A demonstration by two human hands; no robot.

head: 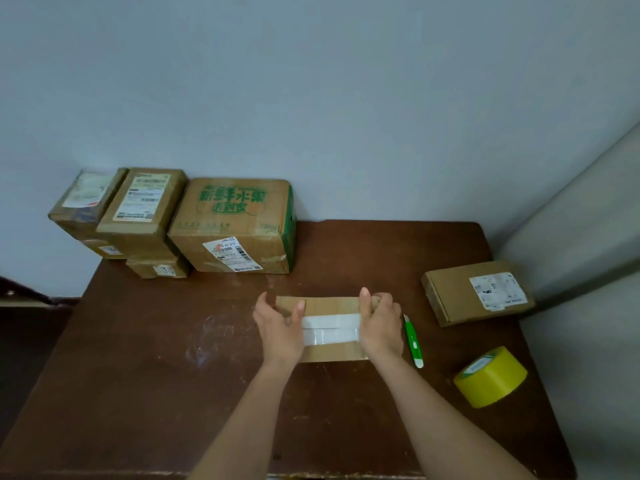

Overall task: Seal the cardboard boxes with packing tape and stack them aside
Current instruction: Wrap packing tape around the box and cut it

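A small flat cardboard box [330,304] with a white label across its top lies in the middle of the brown table [173,358]. My left hand [278,327] grips its left end and my right hand [379,323] grips its right end, thumbs up over the far edge. A yellow roll of packing tape [491,377] stands on the table to the right, untouched. A flat cardboard box [476,292] with a white shipping label lies at the right edge.
A green and white box cutter [413,341] lies just right of my right hand. Several cardboard boxes are stacked at the back left against the wall, the biggest [235,225] printed with green characters. A grey surface [588,237] borders the table's right side.
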